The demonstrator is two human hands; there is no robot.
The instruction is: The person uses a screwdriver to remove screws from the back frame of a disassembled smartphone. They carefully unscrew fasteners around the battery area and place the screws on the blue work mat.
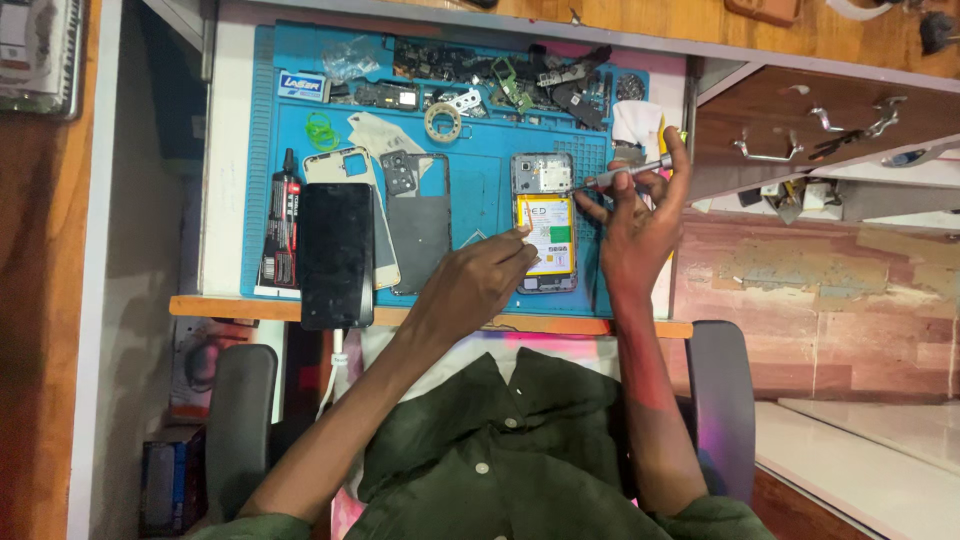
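Observation:
An opened phone [545, 225] with its yellow battery showing lies on the blue work mat [480, 190]. My left hand [475, 280] rests on the phone's lower left edge, fingertips pressing its side. My right hand [635, 225] grips a slim silver screwdriver [625, 173] whose tip touches the upper right part of the phone's circuit board.
Left on the mat lie a black phone screen [336, 255], a grey back cover [418, 220], a pale case [345, 165] and a glue tube [283, 215]. Loose parts and a tape roll [443, 122] fill the mat's far tray. An open drawer [830, 130] with tools is right.

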